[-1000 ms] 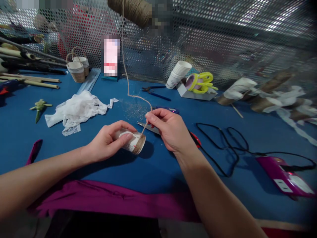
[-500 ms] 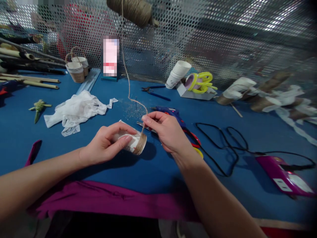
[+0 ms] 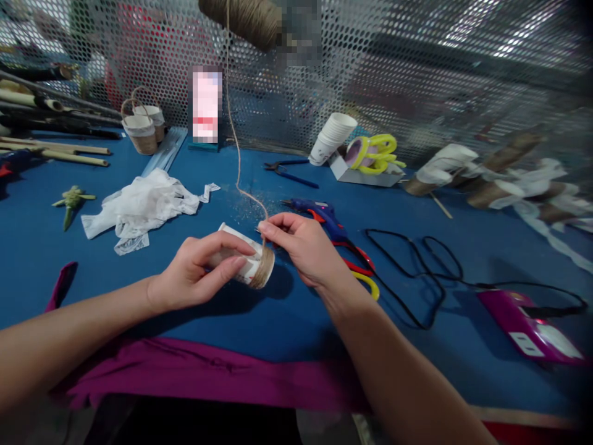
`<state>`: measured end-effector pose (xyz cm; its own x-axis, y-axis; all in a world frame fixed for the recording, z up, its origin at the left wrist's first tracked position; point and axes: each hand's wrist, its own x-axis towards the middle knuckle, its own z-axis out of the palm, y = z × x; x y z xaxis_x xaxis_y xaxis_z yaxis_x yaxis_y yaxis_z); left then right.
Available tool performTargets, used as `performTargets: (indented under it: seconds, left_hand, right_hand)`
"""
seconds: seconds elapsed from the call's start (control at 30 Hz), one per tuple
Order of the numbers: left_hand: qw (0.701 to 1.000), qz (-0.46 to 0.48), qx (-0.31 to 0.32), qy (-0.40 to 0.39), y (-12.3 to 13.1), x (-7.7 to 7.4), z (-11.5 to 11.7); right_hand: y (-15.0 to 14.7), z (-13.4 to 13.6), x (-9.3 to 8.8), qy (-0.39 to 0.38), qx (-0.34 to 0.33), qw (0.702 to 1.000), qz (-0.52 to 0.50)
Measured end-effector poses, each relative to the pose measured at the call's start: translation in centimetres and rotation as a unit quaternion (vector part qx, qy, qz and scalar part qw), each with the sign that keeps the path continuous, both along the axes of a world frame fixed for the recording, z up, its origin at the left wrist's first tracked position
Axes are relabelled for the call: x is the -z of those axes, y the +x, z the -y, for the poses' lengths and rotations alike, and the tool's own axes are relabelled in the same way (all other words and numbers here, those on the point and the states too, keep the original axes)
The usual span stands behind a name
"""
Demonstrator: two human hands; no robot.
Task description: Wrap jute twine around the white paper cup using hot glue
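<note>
A white printed paper cup (image 3: 250,267) lies tilted in my left hand (image 3: 204,267), its fingers and thumb wrapped around the side. A band of brown twine (image 3: 264,272) is wound round the cup's right end. My right hand (image 3: 303,247) pinches the strand of twine (image 3: 238,148) close to that band, between thumb and forefinger. From there the strand runs up to a large twine spool (image 3: 243,21) hanging on the perforated metal panel. Just right of my right hand lies a blue glue gun (image 3: 319,213). Scissors with red and yellow handles (image 3: 365,281) are partly hidden behind that hand.
White lace (image 3: 143,207) and two handled cups (image 3: 141,135) stand left of a phone (image 3: 205,108). Pliers (image 3: 291,172), stacked paper cups (image 3: 331,139) and a box of tape rolls (image 3: 370,173) sit at the back. A black cord (image 3: 430,278) reaches a magenta device (image 3: 530,327).
My right hand has shifted slightly left and toward the cup, still pinching the twine. More of the glue gun and scissors shows. The cup and my left hand stay nearly in place.
</note>
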<state>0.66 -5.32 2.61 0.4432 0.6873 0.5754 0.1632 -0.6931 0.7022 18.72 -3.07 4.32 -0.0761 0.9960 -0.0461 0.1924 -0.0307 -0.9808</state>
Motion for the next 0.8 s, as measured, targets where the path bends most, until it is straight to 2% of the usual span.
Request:
performTargets:
  seconds: [0.4,0.8]
  left_hand:
    - [0.998,0.020,0.005,0.051,0.03,-0.11,0.02]
    - [0.998,0.014,-0.004,0.060,0.02,-0.15,0.04]
  right_hand:
    - [-0.28,0.09,0.45,-0.031,-0.022,0.999,0.001]
    - [-0.47,0.01,0.67,-0.044,-0.035,0.998,-0.004]
